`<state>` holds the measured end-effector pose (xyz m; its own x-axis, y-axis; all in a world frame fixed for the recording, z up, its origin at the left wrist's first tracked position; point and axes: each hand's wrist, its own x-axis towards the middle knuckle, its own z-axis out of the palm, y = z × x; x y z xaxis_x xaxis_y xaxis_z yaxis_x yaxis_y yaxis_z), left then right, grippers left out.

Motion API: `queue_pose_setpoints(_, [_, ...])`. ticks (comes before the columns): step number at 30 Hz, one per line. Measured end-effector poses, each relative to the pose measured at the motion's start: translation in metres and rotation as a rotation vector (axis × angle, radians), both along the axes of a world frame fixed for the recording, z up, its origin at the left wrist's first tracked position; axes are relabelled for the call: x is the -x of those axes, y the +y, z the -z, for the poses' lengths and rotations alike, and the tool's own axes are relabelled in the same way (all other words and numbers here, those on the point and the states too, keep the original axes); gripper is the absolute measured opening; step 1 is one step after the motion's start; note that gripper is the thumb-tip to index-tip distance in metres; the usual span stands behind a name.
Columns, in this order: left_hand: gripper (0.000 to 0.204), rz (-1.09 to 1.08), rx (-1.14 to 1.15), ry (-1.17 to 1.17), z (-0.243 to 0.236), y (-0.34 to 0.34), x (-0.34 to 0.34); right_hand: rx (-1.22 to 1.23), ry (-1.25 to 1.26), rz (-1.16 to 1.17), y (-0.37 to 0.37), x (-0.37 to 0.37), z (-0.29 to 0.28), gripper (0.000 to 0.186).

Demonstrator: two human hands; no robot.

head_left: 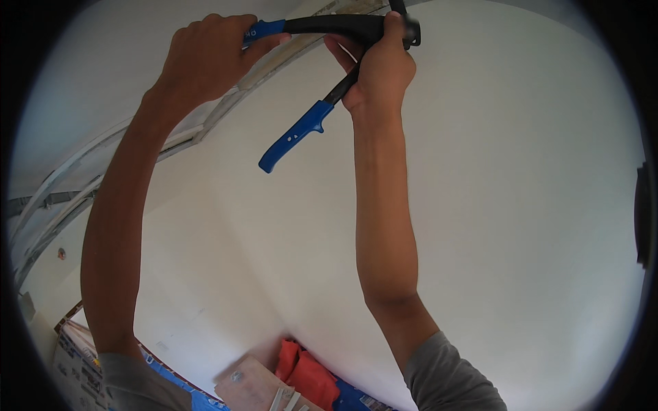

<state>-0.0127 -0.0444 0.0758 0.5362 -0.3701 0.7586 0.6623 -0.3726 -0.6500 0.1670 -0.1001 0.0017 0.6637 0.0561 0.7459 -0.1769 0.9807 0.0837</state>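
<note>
Raised overhead is a two-handled crimping plier point(343, 26) with a black body and blue grips. My left hand point(207, 60) is closed around the blue grip of its upper handle. At the tool's head, my right hand point(385, 68) wraps the black body near the jaw, its thumb along the top. The second handle point(295, 137) slants down to the lower left, spread apart from the upper one, and neither hand is on its blue grip. The jaw end is dark and blurred, so what sits in it cannot be made out.
Behind the tool, a metal ceiling frame point(233, 96) runs from upper centre to the left. A pale wall point(507, 205) fills the right. Low down stand a wooden board point(250, 385), a red cloth or bag point(312, 377) and blue sheeting point(356, 397). A dark object point(641, 216) edges the far right.
</note>
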Motion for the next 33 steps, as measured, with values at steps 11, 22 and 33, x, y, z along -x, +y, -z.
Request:
queue_pose_setpoints(11, [0.058,-0.048,0.129,0.006,0.007,-0.014,-0.009,-0.364,-0.39,-0.463,0.018,0.012,0.013,0.064])
queue_pose_setpoints(22, [0.096,-0.148,-0.171,-0.002,0.041,-0.025,-0.002,-0.308,-0.16,-0.411,0.031,0.014,-0.012,0.053])
queue_pose_setpoints(33, [0.051,-0.033,0.244,0.14,0.04,-0.026,-0.033,-0.177,0.047,-0.5,0.026,-0.003,-0.022,0.034])
